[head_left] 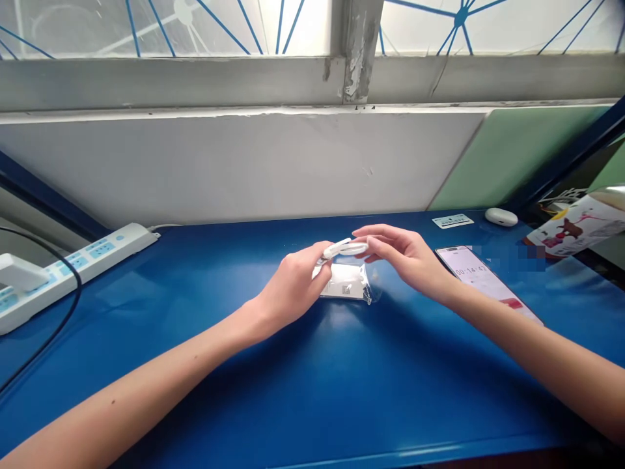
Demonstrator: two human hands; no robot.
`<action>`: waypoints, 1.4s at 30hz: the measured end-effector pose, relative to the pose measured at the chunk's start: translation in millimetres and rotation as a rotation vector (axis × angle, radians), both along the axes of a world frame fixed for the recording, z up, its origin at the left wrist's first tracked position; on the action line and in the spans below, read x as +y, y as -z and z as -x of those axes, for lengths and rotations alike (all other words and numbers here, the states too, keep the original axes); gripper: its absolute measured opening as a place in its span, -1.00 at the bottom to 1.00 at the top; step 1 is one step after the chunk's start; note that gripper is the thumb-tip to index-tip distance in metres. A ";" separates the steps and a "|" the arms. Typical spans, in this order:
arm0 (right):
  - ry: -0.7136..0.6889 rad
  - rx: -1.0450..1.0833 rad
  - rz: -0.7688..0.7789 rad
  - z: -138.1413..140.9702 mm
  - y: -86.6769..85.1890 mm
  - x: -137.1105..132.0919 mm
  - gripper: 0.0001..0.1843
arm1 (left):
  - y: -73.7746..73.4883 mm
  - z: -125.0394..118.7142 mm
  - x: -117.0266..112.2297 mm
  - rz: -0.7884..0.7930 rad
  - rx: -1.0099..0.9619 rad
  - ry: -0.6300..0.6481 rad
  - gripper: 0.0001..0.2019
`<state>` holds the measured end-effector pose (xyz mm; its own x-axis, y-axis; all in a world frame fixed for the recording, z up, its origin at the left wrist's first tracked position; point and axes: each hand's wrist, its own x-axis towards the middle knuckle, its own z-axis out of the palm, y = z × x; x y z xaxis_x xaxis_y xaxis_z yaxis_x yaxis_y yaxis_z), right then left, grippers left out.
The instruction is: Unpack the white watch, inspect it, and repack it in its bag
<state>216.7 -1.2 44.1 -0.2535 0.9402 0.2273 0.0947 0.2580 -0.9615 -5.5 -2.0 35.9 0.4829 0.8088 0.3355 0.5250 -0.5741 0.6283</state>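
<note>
My left hand [295, 285] and my right hand [405, 257] meet over the middle of the blue table [312, 391]. Both pinch a small white coiled cable [346, 248] between their fingertips, the left at its near end, the right at its far end. Just under the cable lies a small clear plastic bag [347, 284] with a white card inside, partly covered by my left fingers. Whether the cable touches the bag I cannot tell.
A white power strip [73, 264] with a plugged adapter and a black cord lies at the left. A phone [481, 277] showing a timer lies right of my right hand. A white earbud case [501, 216], a small card [452, 221] and a printed box [579, 225] sit at the far right.
</note>
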 end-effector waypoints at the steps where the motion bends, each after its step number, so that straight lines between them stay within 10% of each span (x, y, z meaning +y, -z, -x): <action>1: 0.014 0.017 0.032 -0.5 3.2 -5.5 -0.70 | 1.1 -0.7 -2.1 -0.017 0.032 0.027 -0.71; 28: 0.362 -0.481 -0.493 -32.7 34.0 -5.9 -0.84 | 36.2 3.8 10.5 -0.118 0.295 0.138 -0.47; 36: 0.136 -0.373 -0.287 -29.9 42.4 -6.2 -0.80 | 40.9 4.8 10.0 -0.133 0.227 0.124 -0.49; 42: 0.090 -0.625 -0.492 -31.5 45.5 -9.7 -0.71 | 40.9 3.9 8.0 -0.158 0.251 0.117 -0.50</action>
<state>248.1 -10.9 -1.4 -0.3990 0.7918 0.4625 0.6190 0.6047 -0.5012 -9.3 6.0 -5.0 0.6532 0.6902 0.3114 0.5771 -0.7201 0.3853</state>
